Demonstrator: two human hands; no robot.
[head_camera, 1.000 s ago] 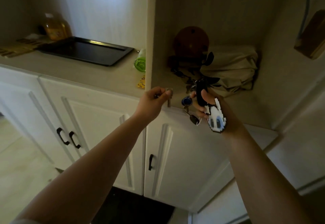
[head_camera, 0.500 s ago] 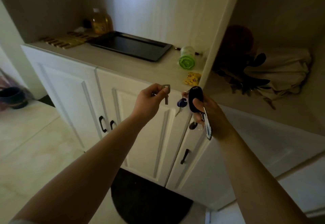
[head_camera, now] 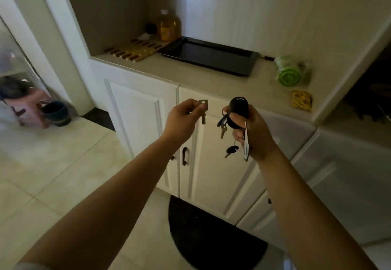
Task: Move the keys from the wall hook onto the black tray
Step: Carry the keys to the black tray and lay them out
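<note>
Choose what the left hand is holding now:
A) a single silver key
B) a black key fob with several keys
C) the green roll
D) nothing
A: the left hand pinches a single silver key, while the key bunch with its fob is in the right hand.

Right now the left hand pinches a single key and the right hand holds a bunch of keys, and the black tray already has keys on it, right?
Not quite: in the head view the black tray is bare. The left hand does pinch the single key, and the right hand holds the bunch of keys.
</note>
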